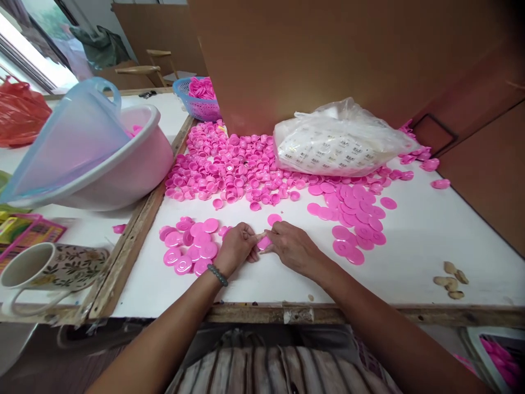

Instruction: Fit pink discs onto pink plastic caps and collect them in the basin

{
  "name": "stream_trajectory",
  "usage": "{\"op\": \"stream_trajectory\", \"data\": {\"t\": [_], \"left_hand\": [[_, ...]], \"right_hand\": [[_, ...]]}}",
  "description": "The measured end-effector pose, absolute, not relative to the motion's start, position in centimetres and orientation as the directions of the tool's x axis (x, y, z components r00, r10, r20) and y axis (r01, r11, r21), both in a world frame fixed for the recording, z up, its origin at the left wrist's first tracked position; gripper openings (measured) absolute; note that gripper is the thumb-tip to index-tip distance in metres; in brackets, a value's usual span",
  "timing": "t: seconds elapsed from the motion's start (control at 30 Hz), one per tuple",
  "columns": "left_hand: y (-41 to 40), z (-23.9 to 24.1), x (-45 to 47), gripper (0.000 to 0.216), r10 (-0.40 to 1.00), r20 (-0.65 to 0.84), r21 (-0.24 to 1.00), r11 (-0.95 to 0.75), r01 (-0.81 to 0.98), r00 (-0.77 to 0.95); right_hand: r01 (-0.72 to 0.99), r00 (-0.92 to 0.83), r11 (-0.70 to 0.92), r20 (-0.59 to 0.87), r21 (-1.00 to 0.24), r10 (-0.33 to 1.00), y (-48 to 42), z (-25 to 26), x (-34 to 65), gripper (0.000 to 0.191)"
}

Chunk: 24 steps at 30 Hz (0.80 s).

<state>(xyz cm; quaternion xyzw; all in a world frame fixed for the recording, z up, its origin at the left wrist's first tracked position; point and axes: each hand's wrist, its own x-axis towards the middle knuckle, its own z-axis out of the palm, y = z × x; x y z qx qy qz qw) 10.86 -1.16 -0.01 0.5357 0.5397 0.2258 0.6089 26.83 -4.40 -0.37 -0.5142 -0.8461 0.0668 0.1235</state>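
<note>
My left hand (pixel 238 244) and my right hand (pixel 294 247) meet low over the table, their fingers closed on the edges of one small pink plastic disc (pixel 263 243). Fingers cover part of it. Just beyond them lies a single pink disc (pixel 274 219). A loose group of pink saucers (pixel 194 253) rests beside my left wrist, which wears a beaded bracelet (pixel 217 274). To the right of my right hand spreads a group of flat pink discs (pixel 356 210). Behind, a wide heap of tiny pink toy cups (pixel 229 169) covers the back of the table.
A clear plastic bag of printed white packets (pixel 336 145) leans against a cardboard wall (pixel 348 60). On the left stand a large white basin (pixel 151 148), a blue basket (pixel 200 106) and a patterned mug (pixel 61 265). Peanuts (pixel 451 283) lie at right, near the wooden table edge (pixel 254 314).
</note>
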Motion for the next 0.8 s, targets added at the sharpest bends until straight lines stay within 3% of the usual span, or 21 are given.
{"op": "stream_trajectory", "data": {"t": [0.23, 0.5, 0.67, 0.8], "left_hand": [[-1.1, -1.0, 10.8, 0.036, 0.878, -0.336, 0.935, 0.266, 0.236, 0.341], [-1.3, -0.5, 10.5, 0.03, 0.847, -0.333, 0.942, 0.314, 0.115, 0.414], [-1.3, -0.7, 10.5, 0.032, 0.854, -0.327, 0.944, 0.318, 0.091, 0.403], [-1.1, -1.2, 10.5, 0.034, 0.862, -0.339, 0.94, 0.325, 0.101, 0.376]], "right_hand": [[0.877, -0.38, 0.407, 0.148, -0.255, 0.913, -5.1, -0.2, 26.5, 0.025], [0.742, -0.337, 0.401, 0.217, -0.538, 0.916, -5.0, -0.1, 27.0, 0.029], [0.773, -0.299, 0.358, 0.197, -0.524, 0.934, -4.9, -0.2, 26.9, 0.026], [0.715, -0.297, 0.306, 0.123, -0.628, 0.947, -4.7, -0.4, 27.6, 0.02]]}}
